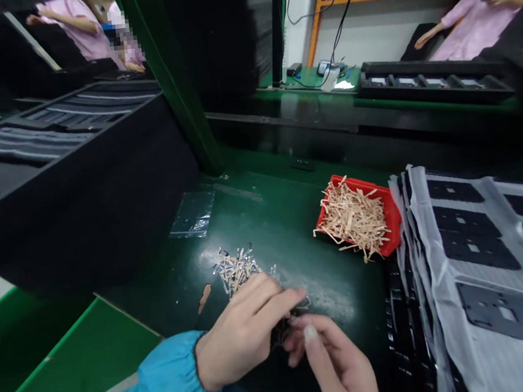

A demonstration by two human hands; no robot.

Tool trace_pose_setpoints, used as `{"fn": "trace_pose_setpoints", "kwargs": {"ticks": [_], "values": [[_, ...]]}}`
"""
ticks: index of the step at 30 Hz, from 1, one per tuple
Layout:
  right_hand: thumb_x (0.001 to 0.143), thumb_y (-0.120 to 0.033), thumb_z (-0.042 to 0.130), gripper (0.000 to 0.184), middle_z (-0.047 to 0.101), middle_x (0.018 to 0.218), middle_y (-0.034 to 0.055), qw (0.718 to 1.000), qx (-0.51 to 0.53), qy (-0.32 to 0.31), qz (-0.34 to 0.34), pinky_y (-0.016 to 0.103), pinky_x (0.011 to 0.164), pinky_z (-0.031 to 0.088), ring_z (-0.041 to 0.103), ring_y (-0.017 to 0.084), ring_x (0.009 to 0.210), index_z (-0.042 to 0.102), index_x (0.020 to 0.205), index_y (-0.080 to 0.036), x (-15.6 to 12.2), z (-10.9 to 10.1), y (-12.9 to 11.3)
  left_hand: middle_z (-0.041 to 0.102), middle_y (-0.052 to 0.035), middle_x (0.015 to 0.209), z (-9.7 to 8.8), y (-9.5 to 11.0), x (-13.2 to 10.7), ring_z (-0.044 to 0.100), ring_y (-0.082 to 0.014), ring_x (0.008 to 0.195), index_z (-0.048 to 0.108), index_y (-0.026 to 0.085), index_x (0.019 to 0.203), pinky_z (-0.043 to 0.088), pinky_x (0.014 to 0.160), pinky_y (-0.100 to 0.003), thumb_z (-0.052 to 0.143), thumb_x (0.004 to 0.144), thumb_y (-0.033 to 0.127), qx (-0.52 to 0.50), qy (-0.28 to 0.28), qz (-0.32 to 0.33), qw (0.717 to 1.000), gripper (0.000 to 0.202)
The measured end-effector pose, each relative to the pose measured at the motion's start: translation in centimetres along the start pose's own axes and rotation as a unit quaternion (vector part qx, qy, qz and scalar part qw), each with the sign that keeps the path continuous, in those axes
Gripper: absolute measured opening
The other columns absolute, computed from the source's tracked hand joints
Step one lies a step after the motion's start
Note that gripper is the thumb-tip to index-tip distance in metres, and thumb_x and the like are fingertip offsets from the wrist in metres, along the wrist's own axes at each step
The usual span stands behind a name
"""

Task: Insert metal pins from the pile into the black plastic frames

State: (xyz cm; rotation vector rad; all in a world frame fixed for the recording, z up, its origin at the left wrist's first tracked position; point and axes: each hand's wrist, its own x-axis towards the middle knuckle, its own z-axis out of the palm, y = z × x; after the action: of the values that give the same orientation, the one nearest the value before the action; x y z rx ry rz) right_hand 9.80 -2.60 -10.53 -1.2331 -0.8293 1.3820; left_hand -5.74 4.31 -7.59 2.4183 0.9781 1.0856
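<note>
My L hand (240,330), 6–7 o'clock, hides pt of the pile of bits (234,269) at 7, each too tiny to ID. Fingertips (297,295) blurry; can't tell what's btwn. R hand (337,361), 5 o'clock, cut by btm edge; stack of sheets (486,273), 4 o'clock, cut too.

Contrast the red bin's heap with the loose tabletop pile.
The heap is larger, the loose pile smaller. The heap is tan; the loose pile mixes pale and dark bits. The heap sits in the red bin, the loose pile on the green tabletop. Both are jumbled slender pieces.
</note>
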Motion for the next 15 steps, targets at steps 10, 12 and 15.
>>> {"fn": "trace_pose_setpoints", "kwargs": {"ticks": [10,12,15], "values": [[0.102,-0.043,0.065,0.027,0.076,0.079,0.0058,0.971,0.174,-0.148,0.067,0.022,0.063,0.052,0.063,0.011,0.063,0.08,0.097,-0.021,1.1,-1.6,-0.3,0.074,-0.009,0.086,-0.3,-0.3,0.1,0.068,-0.0215,0.081,0.071,0.012,0.112,0.059,0.073,-0.037,0.056,0.099,0.003,0.005,0.015,0.072,0.997,0.022],[0.102,-0.043,0.064,0.026,0.077,0.081,0.0062,0.967,0.188,-0.157,0.069,0.022,0.063,0.051,0.062,0.01,0.063,0.08,0.099,-0.022,1.1,-1.5,-0.4,0.074,-0.0095,0.088,-0.2,-0.3,0.0,0.067,-0.0221,0.083,0.071,0.012,0.113,0.059,0.073,-0.037,0.059,0.098,0.003,0.003,0.018,0.072,0.997,0.022],[0.102,-0.042,0.065,0.024,0.078,0.082,0.0055,0.968,0.187,-0.152,0.068,0.021,0.063,0.051,0.062,0.009,0.063,0.081,0.1,-0.024,1.1,-1.5,-0.4,0.074,-0.0102,0.088,-0.2,-0.3,-0.1,0.067,-0.0222,0.083,0.072,0.011,0.112,0.058,0.072,-0.037,0.06,0.097,0.003,-0.001,0.025,0.069,0.997,0.021]]}}
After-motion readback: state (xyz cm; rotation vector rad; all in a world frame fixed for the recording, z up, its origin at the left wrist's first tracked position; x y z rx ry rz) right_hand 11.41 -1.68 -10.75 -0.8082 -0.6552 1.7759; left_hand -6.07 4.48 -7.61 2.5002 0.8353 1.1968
